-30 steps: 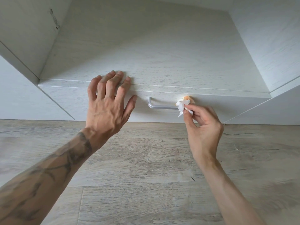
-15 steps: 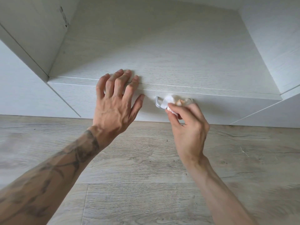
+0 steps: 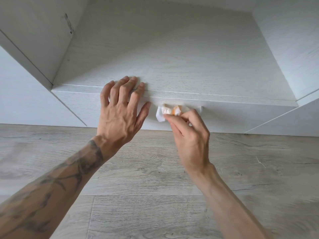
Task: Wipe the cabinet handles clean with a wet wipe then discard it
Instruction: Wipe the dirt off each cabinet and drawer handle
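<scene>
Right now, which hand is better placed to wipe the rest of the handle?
Right. The right hand pinches the wet wipe on the handle, whose right end shows beside it. The left hand rests on the cabinet top edge, holding nothing; it is probably best as a brace.

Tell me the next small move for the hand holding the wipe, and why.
Probably slide the wet wipe rightward along the handle: the right hand pinches the wipe near the left end, the right end shows uncovered, and the left hand rests flat on the cabinet.
</scene>
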`<action>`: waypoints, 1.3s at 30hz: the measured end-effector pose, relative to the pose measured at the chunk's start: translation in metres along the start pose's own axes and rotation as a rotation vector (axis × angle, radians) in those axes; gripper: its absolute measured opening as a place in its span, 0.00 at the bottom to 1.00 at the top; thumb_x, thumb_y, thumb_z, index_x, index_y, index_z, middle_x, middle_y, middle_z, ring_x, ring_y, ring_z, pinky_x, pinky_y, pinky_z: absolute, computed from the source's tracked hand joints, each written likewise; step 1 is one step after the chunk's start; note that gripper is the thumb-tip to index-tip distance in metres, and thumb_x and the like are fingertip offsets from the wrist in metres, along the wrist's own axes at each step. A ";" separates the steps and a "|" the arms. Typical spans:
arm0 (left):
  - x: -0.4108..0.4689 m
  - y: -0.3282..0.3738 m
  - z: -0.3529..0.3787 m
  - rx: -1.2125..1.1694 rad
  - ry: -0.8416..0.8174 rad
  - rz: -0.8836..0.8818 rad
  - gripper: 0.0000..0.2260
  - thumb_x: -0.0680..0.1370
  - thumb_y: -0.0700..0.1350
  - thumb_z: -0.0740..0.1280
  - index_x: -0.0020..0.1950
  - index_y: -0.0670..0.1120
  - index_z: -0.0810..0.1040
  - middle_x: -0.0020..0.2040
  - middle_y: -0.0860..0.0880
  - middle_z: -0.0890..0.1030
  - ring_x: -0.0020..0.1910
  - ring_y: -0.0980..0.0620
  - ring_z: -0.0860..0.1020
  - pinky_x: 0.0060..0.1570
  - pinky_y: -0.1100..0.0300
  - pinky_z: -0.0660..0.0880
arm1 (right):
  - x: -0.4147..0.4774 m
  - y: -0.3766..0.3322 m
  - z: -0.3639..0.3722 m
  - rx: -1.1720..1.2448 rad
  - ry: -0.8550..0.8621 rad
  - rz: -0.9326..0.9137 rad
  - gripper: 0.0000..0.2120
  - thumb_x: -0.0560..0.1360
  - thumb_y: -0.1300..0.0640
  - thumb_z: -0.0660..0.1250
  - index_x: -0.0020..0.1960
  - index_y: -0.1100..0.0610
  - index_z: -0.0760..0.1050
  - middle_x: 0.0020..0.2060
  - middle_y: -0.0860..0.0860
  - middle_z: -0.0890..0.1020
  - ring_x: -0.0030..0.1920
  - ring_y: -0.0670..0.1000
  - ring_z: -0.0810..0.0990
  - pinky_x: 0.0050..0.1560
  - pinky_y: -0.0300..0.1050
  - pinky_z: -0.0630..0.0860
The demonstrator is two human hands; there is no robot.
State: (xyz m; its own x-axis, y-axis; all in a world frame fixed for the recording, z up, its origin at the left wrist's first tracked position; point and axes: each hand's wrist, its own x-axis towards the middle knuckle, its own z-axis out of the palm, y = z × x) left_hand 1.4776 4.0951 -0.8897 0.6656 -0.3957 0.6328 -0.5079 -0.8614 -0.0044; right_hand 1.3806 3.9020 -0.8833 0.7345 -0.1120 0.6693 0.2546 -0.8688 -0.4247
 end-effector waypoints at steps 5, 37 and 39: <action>0.002 0.003 -0.012 0.016 -0.068 0.004 0.22 0.88 0.54 0.59 0.77 0.41 0.68 0.75 0.39 0.71 0.75 0.39 0.68 0.77 0.41 0.59 | -0.007 0.025 -0.023 0.030 0.074 0.117 0.08 0.77 0.68 0.76 0.54 0.60 0.88 0.43 0.55 0.80 0.41 0.50 0.80 0.43 0.40 0.80; 0.009 -0.221 -0.320 0.216 -0.190 -0.206 0.27 0.87 0.56 0.54 0.84 0.43 0.64 0.84 0.45 0.64 0.83 0.46 0.62 0.83 0.44 0.55 | 0.164 -0.278 -0.007 0.483 -0.169 -0.019 0.10 0.79 0.64 0.74 0.58 0.56 0.86 0.46 0.45 0.84 0.45 0.50 0.84 0.49 0.45 0.80; 0.004 -0.264 -0.333 0.217 -0.170 -0.205 0.27 0.87 0.55 0.55 0.83 0.43 0.65 0.83 0.45 0.65 0.83 0.45 0.63 0.83 0.44 0.55 | 0.172 -0.309 0.006 0.426 -0.146 -0.047 0.10 0.79 0.63 0.74 0.59 0.56 0.86 0.44 0.44 0.83 0.44 0.49 0.83 0.49 0.43 0.79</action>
State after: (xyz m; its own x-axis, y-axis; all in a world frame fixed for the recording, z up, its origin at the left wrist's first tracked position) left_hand 1.4322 4.4265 -0.6281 0.8327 -0.2393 0.4994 -0.2384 -0.9689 -0.0668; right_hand 1.4321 4.1541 -0.6408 0.7891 0.0185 0.6140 0.5035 -0.5921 -0.6293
